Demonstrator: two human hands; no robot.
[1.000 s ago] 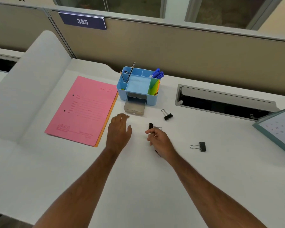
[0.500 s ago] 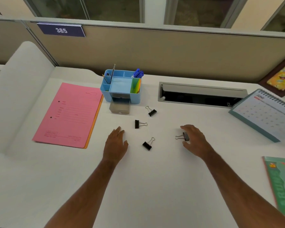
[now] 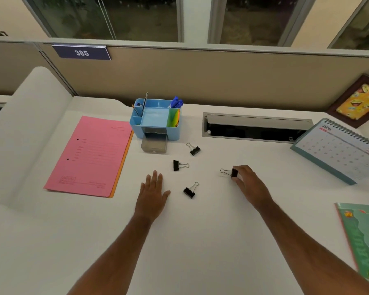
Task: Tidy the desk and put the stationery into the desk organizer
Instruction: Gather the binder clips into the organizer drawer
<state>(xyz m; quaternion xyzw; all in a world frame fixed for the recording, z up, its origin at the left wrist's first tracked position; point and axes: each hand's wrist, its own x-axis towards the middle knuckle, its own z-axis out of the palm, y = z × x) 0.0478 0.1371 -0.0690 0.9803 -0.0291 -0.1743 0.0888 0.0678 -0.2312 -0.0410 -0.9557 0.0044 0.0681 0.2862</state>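
A blue desk organizer [image 3: 158, 133] stands at the back of the white desk, its grey drawer [image 3: 154, 144] pulled open; it holds blue pens [image 3: 176, 102], a pencil and coloured notes. Several black binder clips lie in front of it: one near the drawer [image 3: 193, 149], one in the middle [image 3: 179, 165], one nearer me [image 3: 190, 190]. My right hand [image 3: 250, 185] pinches a fourth binder clip [image 3: 230, 172] by its black body, on the desk surface. My left hand [image 3: 152, 193] rests flat on the desk, fingers straight, holding nothing.
A pink folder [image 3: 92, 156] lies left of the organizer. A cable slot [image 3: 254, 129] is cut into the desk at the back right. A desk calendar [image 3: 341, 150], a framed picture [image 3: 358, 101] and a green booklet [image 3: 364, 239] sit at the right.
My right hand left the middle clips and went right to the far clip, which it now pinches. My left hand stayed flat on the desk. The view shifted.
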